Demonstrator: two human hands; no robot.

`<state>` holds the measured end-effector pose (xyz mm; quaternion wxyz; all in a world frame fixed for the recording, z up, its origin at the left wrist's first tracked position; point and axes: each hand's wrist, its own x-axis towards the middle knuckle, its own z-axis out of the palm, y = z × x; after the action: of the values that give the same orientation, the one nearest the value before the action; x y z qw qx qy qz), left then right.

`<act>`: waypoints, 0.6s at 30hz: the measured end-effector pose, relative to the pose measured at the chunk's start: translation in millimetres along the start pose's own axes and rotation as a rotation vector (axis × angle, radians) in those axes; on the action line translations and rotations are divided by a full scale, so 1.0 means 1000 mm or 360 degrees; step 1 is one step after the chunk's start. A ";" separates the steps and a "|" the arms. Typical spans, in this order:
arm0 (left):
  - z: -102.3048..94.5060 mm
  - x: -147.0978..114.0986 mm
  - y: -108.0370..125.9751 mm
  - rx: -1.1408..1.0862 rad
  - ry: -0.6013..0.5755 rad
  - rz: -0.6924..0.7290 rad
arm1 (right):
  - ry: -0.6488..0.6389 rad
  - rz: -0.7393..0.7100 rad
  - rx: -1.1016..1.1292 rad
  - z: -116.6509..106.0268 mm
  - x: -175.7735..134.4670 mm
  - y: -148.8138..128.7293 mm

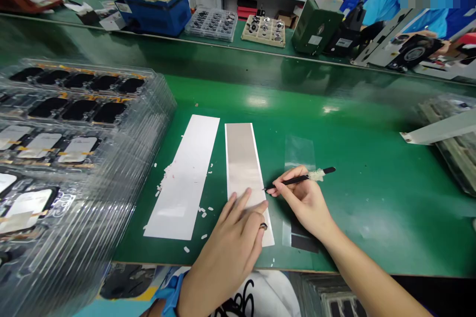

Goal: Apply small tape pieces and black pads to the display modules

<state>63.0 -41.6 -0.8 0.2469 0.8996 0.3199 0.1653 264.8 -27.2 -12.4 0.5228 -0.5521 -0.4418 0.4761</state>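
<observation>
My left hand lies with fingers spread on the lower part of a long beige sheet with white edges, a ring on one finger. Pinched like a pen in my right hand is a pair of slim black tweezers, with a pale yellowish wrap near the back end. Their tip is at the sheet's right edge; whether it touches cannot be told. To the left lies a long white sheet with small white scraps around it. A clear plastic bag lies partly under my right hand, with a dark piece below.
A tall stack of clear trays with screen-like parts fills the left. A blue box, part trays and a green box line the back ledge. A white bar juts in at right. Another person's blue sleeve shows behind.
</observation>
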 end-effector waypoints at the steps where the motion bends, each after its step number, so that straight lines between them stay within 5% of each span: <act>1: 0.000 0.000 0.000 0.0000 -0.0002 0.0004 | 0.0004 -0.0002 -0.0002 0.000 0.000 0.000; 18: 0.001 0.001 -0.001 -0.0125 0.0060 -0.0042 | 0.0035 0.0038 0.0077 -0.004 0.002 -0.011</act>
<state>64.1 -40.6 -2.2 0.2780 0.8817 0.3297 0.1914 269.3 -25.3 -1.0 0.5351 -0.5496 -0.4178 0.4868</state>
